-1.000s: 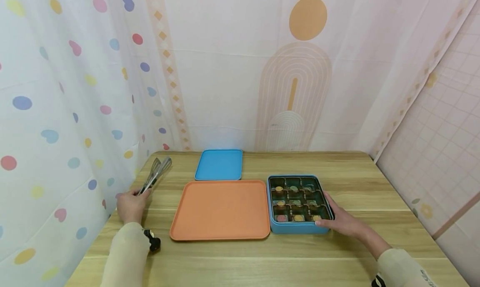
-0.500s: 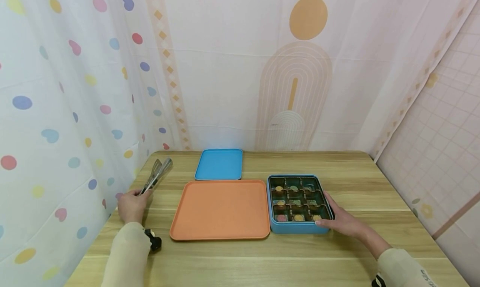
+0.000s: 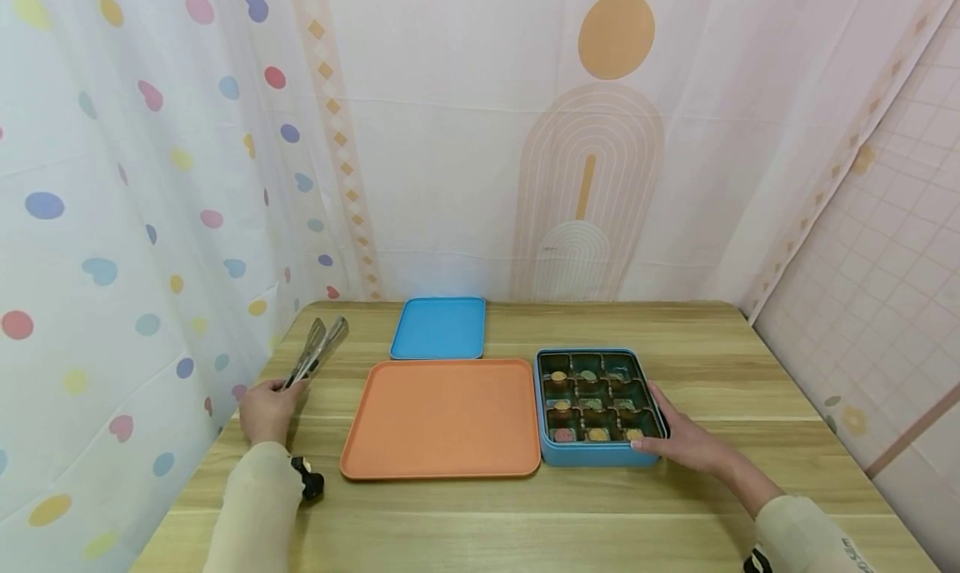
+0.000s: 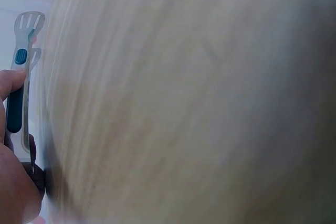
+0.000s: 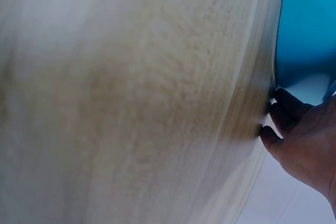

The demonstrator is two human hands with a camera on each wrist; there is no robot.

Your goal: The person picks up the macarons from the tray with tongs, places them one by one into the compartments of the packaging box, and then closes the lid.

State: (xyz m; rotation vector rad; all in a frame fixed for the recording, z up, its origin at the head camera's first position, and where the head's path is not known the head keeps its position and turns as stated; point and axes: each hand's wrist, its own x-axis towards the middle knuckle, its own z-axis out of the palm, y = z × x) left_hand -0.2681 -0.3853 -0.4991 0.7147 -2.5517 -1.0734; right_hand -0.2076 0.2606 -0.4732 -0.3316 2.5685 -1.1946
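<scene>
My left hand [image 3: 266, 412] grips a pair of metal tongs [image 3: 318, 353] at the table's left side, their two slotted ends pointing away from me and slightly spread. In the left wrist view the tongs' handle shows a dark green inlay [image 4: 14, 113], with the thumb on it. My right hand [image 3: 688, 442] holds the blue box [image 3: 600, 455] at its front right corner, thumb on the rim and fingers along the right side. Inside sits a dark divided insert [image 3: 577, 394] whose compartments hold several small round coloured pieces, too small to identify. The right wrist view shows fingers touching the box's blue wall [image 5: 307, 24].
An orange tray [image 3: 442, 419] lies between the hands, its right edge against the box. Behind it is a smaller blue square tray or lid [image 3: 438, 329]. All stand on a wooden table [image 3: 450, 523], with a patterned curtain [image 3: 450, 181] along its back and sides.
My left hand has shifted slightly to the right with the tongs. The right hand, the box and the trays look the same.
</scene>
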